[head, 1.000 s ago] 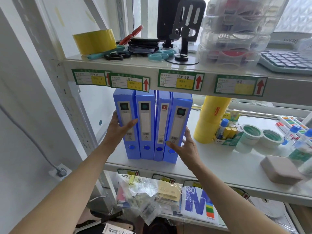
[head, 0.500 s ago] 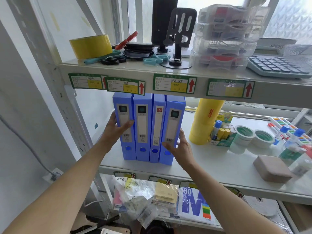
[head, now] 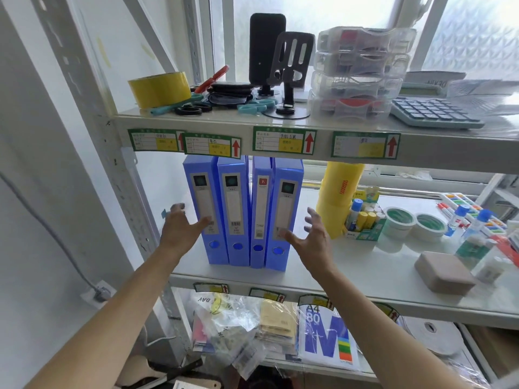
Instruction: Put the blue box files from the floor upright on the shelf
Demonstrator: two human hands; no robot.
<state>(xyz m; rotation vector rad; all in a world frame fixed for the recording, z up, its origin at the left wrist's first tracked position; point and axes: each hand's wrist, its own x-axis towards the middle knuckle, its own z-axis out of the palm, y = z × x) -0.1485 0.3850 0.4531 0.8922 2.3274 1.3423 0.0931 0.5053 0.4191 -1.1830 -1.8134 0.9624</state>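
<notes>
Several blue box files (head: 244, 211) stand upright, spines out, at the left end of the middle shelf (head: 365, 273). The rightmost file (head: 285, 211) leans slightly against its neighbour. My left hand (head: 179, 228) hovers beside the leftmost file (head: 205, 209), fingers spread, its thumb tip near the spine. My right hand (head: 309, 237) is open just right of the rightmost file, fingers apart and off it. Neither hand holds anything.
A tall yellow tape stack (head: 335, 197), glue sticks, tape rolls (head: 400, 221) and a brown block (head: 445, 272) share the middle shelf to the right. The upper shelf (head: 280, 124) carries yellow tape, scissors, clear boxes and a calculator. Bagged papers lie on the lower shelf.
Both hands have let go of the outer files and drawn back, fingers spreading. The files stay upright. The camera view has shifted downward slightly.
</notes>
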